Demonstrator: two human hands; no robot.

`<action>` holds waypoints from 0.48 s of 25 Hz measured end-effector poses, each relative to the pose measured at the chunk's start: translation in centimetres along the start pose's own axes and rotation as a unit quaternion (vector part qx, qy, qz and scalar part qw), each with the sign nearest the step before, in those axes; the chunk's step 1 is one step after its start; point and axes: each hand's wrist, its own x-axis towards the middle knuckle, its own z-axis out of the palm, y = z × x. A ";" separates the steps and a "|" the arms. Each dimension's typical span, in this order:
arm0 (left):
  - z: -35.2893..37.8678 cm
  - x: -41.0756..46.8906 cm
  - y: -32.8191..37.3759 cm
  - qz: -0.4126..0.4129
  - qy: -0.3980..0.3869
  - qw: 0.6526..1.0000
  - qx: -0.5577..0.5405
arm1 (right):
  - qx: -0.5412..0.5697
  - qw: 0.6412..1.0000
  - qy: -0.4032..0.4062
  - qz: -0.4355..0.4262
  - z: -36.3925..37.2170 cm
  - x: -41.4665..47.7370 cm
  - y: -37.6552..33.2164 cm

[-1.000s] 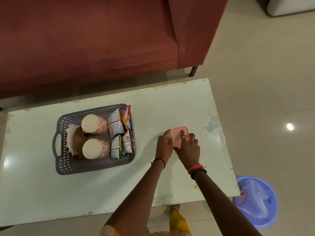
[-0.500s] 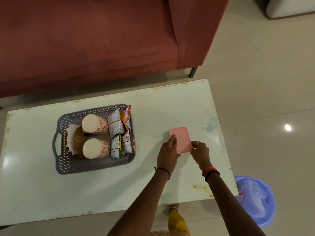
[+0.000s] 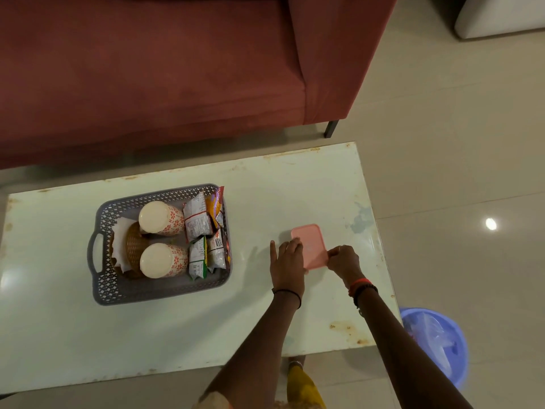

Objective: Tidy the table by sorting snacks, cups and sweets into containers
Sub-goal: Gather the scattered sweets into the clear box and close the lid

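A small pink lidded box (image 3: pixel 311 243) lies on the right part of the white table (image 3: pixel 265 196). My left hand (image 3: pixel 287 261) rests flat on its left edge, fingers spread. My right hand (image 3: pixel 343 261) pinches the box's near right corner with curled fingers. Further left stands a grey perforated basket (image 3: pixel 103 284) holding two patterned paper cups (image 3: pixel 160 218) lying on their sides, several snack packets (image 3: pixel 206 231), a small wicker bowl (image 3: pixel 134 249) and white paper. What is inside the pink box is hidden.
A red sofa (image 3: pixel 177 69) stands beyond the table's far edge. A blue bin (image 3: pixel 439 346) with a plastic liner sits on the tiled floor beside the table's near right corner. A pale piece of furniture (image 3: pixel 501 16) shows at the top right.
My right hand slid off the top of the pink box to its near right corner. My left hand shifted slightly along the box's left edge. The box stayed in place.
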 end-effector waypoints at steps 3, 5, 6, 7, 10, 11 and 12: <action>0.0 0.3 0.4 -0.002 0.003 1.000 0.007 | -0.009 0.999 -0.006 -0.044 -1.0 0.9 -1.9; 0.2 0.4 0.3 0.008 0.013 1.000 0.009 | 0.006 0.995 0.008 -0.098 -1.1 1.6 -3.5; 0.4 0.4 0.2 0.014 0.018 1.000 0.004 | 0.004 0.993 0.006 -0.119 -1.0 1.9 -4.2; 0.5 0.4 0.1 0.018 0.022 1.000 -0.007 | -0.007 0.991 -0.001 -0.133 -0.8 2.2 -4.8; 0.6 0.4 0.1 0.025 0.027 0.999 -0.033 | -0.062 0.985 -0.010 -0.161 -0.3 2.9 -5.6; 0.7 0.4 0.0 0.027 0.024 0.999 -0.033 | -0.069 0.984 -0.008 -0.166 -0.3 3.1 -5.7; 0.7 0.4 0.0 0.029 0.022 0.999 -0.035 | -0.072 0.982 -0.005 -0.172 -0.3 3.3 -5.6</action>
